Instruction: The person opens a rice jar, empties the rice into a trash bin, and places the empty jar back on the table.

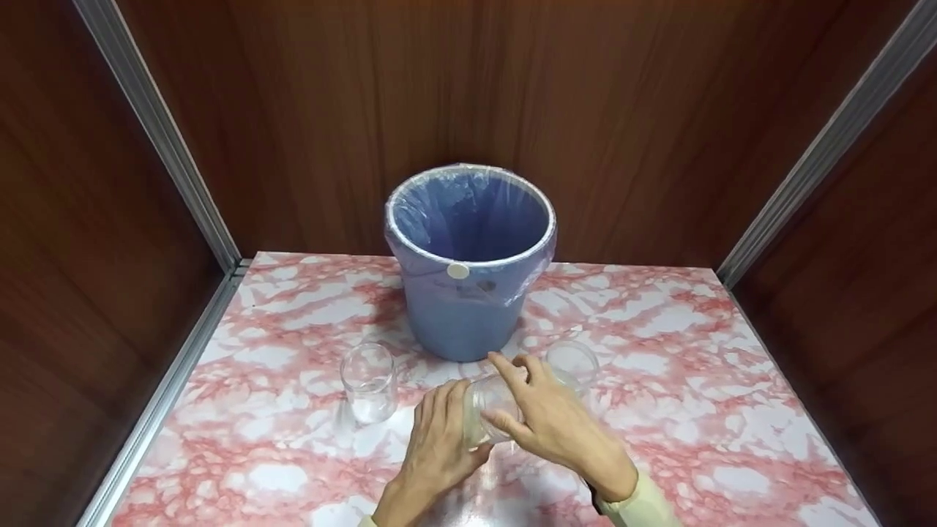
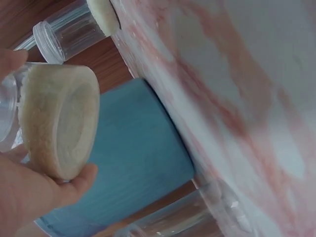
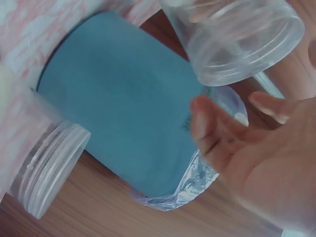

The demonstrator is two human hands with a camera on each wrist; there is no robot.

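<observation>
My left hand grips a clear plastic jar tilted on its side, its mouth toward the right. A thick cream-coloured layer fills the bottom of this jar. Close to the mouth is my right hand, thumb and fingers spread apart. In the right wrist view, this hand has bent, loose fingers with nothing between them, just off the jar's open rim. Beyond the right hand stands another clear jar, also with a pale layer in its base.
A blue bin with a clear plastic liner stands behind the hands, by the brown wood-grain wall. On the left stands a clear jar without a cream layer. The tabletop has a red-and-white marbled surface; metal strips edge the side walls.
</observation>
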